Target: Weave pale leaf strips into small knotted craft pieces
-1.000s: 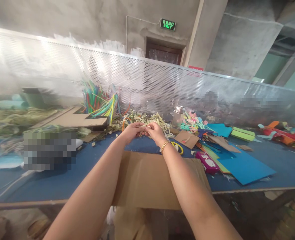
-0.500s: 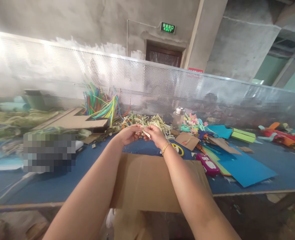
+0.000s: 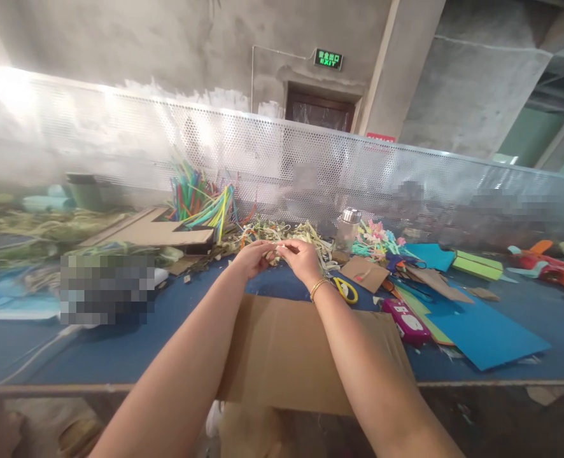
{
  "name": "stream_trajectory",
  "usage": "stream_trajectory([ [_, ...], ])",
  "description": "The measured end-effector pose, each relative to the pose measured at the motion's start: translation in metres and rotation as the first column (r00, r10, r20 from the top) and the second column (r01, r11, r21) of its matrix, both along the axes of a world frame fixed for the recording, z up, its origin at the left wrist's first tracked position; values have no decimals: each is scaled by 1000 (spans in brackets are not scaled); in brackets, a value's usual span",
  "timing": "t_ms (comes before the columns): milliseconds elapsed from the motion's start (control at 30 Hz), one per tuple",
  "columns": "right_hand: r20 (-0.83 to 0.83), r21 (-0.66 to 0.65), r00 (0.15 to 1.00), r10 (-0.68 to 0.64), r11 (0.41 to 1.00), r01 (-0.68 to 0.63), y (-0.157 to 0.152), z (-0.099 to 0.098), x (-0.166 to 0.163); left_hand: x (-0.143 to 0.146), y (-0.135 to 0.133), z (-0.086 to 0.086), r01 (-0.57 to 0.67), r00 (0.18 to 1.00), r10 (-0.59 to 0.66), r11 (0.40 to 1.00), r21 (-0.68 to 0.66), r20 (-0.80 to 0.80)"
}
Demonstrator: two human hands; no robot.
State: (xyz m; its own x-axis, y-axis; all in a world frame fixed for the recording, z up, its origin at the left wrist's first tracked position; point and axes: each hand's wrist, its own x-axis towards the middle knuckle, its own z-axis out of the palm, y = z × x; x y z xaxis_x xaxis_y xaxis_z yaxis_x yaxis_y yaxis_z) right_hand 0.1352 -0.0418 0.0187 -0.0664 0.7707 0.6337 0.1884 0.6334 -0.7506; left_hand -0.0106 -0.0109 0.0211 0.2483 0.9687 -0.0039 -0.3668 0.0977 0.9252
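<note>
Both hands meet fingertip to fingertip above the far edge of a brown cardboard sheet (image 3: 282, 356). My left hand (image 3: 254, 258) is closed in a pinch. My right hand (image 3: 303, 258), with a gold bracelet (image 3: 317, 289) at the wrist, pinches from the other side. Between them is a small pale strip (image 3: 279, 246), mostly hidden by the fingers; its exact kind is too small to make out. Just behind the hands lies a heap of pale green and cream strips (image 3: 305, 232). Yellow-handled scissors (image 3: 346, 291) rest by my right wrist.
Colourful pipe cleaners (image 3: 198, 200) stand at the back left by cut cardboard (image 3: 143, 230). A clear bottle (image 3: 347, 230), paper flowers (image 3: 377, 236), a purple box (image 3: 406, 322) and blue sheets (image 3: 487, 327) lie right. A perforated metal screen (image 3: 244, 146) borders the table.
The pale strip, visible hanging from my right fingers earlier, now shows only as a small bit between the fingertips. My view has shifted slightly, so the scene sits a little further right.
</note>
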Motion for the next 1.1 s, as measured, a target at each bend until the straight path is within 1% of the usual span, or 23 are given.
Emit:
stream_trajectory([
  [67, -23, -41, 999, 49, 998, -50, 1, 1, -1, 2, -1, -1, 1, 999, 1, 999, 53, -41],
  [167, -40, -70, 999, 26, 997, -29, 1, 2, -1, 3, -3, -2, -12, 998, 17, 997, 73, -67],
  [300, -44, -198, 994, 102, 974, -109, 0, 2, -2, 6, -2, -4, -38, 996, 47, 994, 103, -82],
  [367, -35, -207, 993, 112, 971, -117, -1, 1, -3, 7, -1, -6, -56, 992, 68, 991, 123, -102],
  [433, -36, -192, 995, 93, 976, -99, -2, 0, -5, 8, -1, -8, -74, 989, 91, 987, 141, -116],
  [500, -35, -167, 997, 70, 983, -75, -4, 1, -6, 8, -1, -9, -82, 988, 101, 985, 154, -119],
  [567, -12, -97, 1000, 21, 995, -22, -7, 4, -6, 8, -1, -9, -86, 987, 107, 982, 168, -123],
  [633, 49, 36, 996, -71, 997, 69, -11, 9, -5, 8, -1, -8, -93, 984, 118, 979, 182, -132],
  [700, 138, 170, 979, -153, 977, 129, -16, 14, -4, 7, -1, -7, -119, 979, 147, 975, 190, -140],
  [733, 184, 213, 968, -172, 968, 131, -17, 15, -4, 6, -1, -6, -144, 974, 174, 970, 194, -146],
  [800, 248, 240, 955, -164, 965, 104, -20, 16, -4, 5, -1, -5, -205, 959, 238, 957, 206, -154],
  [867, 249, 197, 961, -121, 978, 72, -19, 14, -6, 4, -3, -4, -256, 944, 292, 942, 218, -152],
  [900, 217, 143, 972, -88, 988, 57, -17, 12, -7, 4, -3, -4, -269, 941, 305, 937, 221, -146],
  [967, 107, -6, 994, -7, 1000, 8, -12, 7, -9, 4, -5, -3, -280, 940, 313, 935, 218, -136],
  [1033, -16, -133, 999, 38, 990, -40, -6, 3, -10, 6, -6, -3, -255, 949, 286, 943, 214, -131],
  [1100, -97, -189, 995, 39, 980, -57, -3, 2, -10, 8, -6, -4, -202, 964, 234, 954, 222, -128],
])
